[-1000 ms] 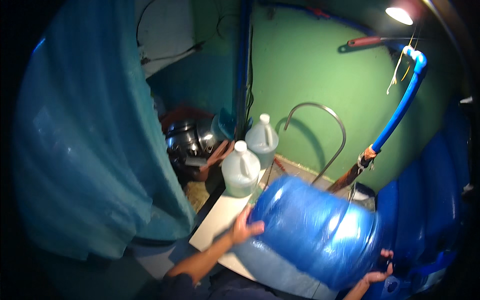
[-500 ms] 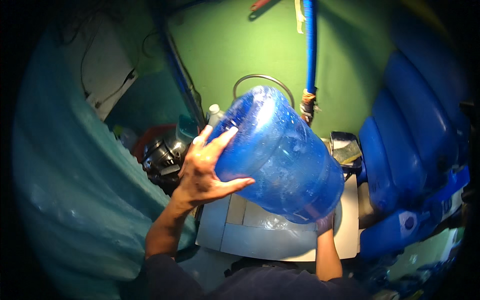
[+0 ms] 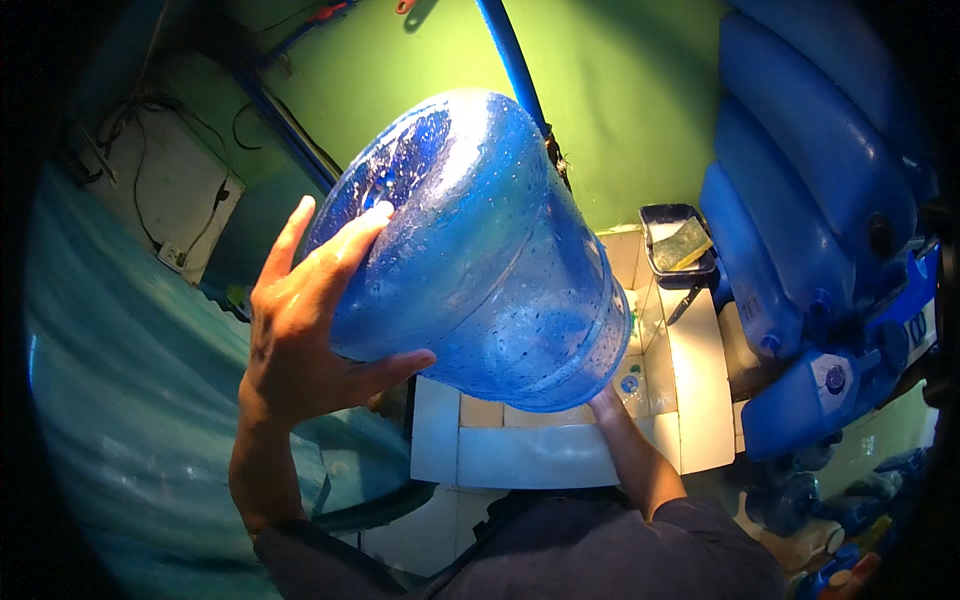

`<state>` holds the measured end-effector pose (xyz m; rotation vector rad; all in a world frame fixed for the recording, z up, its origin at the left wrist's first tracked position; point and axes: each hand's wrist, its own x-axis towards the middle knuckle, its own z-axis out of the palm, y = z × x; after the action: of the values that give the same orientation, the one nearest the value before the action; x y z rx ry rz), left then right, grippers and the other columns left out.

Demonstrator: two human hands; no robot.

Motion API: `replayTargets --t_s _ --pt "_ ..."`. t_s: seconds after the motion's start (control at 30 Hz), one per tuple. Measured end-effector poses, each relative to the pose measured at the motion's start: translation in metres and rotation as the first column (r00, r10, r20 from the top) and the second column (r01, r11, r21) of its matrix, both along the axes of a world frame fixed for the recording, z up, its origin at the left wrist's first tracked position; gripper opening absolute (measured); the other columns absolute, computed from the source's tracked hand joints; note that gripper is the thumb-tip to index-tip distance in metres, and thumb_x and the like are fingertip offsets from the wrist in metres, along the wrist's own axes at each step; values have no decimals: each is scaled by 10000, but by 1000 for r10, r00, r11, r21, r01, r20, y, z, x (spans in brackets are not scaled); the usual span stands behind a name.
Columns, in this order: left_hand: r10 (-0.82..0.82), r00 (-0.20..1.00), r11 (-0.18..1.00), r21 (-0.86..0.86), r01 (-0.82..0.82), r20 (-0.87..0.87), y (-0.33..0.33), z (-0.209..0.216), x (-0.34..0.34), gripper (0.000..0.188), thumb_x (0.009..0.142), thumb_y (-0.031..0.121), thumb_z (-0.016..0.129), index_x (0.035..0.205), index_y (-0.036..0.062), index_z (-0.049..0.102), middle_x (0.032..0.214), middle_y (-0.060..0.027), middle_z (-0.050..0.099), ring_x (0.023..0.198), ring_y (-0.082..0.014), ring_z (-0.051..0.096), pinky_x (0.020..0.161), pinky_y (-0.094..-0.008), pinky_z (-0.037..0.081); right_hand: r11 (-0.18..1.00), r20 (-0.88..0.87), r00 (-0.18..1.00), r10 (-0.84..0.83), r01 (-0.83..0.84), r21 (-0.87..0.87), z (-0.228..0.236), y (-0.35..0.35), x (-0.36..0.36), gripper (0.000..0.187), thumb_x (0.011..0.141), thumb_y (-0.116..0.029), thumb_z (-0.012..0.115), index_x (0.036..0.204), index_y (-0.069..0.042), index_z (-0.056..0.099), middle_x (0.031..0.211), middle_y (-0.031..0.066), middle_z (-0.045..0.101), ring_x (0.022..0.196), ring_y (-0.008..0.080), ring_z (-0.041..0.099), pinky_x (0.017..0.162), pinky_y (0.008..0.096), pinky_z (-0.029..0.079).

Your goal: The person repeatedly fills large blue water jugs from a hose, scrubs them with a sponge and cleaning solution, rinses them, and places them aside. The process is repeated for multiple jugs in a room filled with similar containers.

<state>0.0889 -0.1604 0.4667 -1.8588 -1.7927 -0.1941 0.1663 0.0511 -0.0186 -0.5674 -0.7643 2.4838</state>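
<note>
A large translucent blue water jug [image 3: 480,290] is held up tilted, its round base toward the upper left, with droplets on its wall. My left hand [image 3: 315,310] grips the base end, fingers spread across it and thumb along the lower side. My right hand [image 3: 606,402] reaches under the lower right end of the jug. The jug hides its fingers and the jug's mouth. Below is a tiled basin [image 3: 700,385] with a pale rim, and a small blue cap-like piece [image 3: 629,383] lies inside it.
A black tray [image 3: 655,215] with a yellow-green sponge [image 3: 683,246] sits at the basin's far right corner. Blue slim containers [image 3: 800,200] are stacked at right. A teal tank [image 3: 130,400] stands at left. A blue pipe [image 3: 508,55] runs down the green wall [image 3: 620,110].
The jug and both hands have moved left and nearer in view, and the base now faces me more. My view has shifted, uncovering more of the basin's right side.
</note>
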Motion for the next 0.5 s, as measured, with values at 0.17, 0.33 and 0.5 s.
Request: replayTargets --t_s 0.17,0.33,0.5 --pt "3 998 1000 -21 -5 -68 1 11 6 894 611 464 881 1298 -16 570 1207 -189 671 1162 -381 630 1139 -591 313 998 11 999 40 -40 44 8 -2 -13 437 901 -471 568 1098 -91 656 1108 79 649 1078 243 599 944 405 497" --pt "-9 997 999 -44 5 -82 4 17 2 884 639 490 852 1304 -20 573 1173 -192 684 1137 -403 639 1143 -600 307 995 20 997 79 -80 65 12 -6 -22 427 899 -468 572 1085 -93 655 1096 76 649 1069 241 602 941 403 498" --pt "-22 995 998 -52 17 -93 5 22 2 904 626 509 860 1308 -12 575 1178 -190 684 1109 -363 667 1145 -602 303 990 29 993 111 -113 85 13 -10 -30 418 896 -465 575 1073 -95 654 1083 72 649 1061 238 604 939 401 499"
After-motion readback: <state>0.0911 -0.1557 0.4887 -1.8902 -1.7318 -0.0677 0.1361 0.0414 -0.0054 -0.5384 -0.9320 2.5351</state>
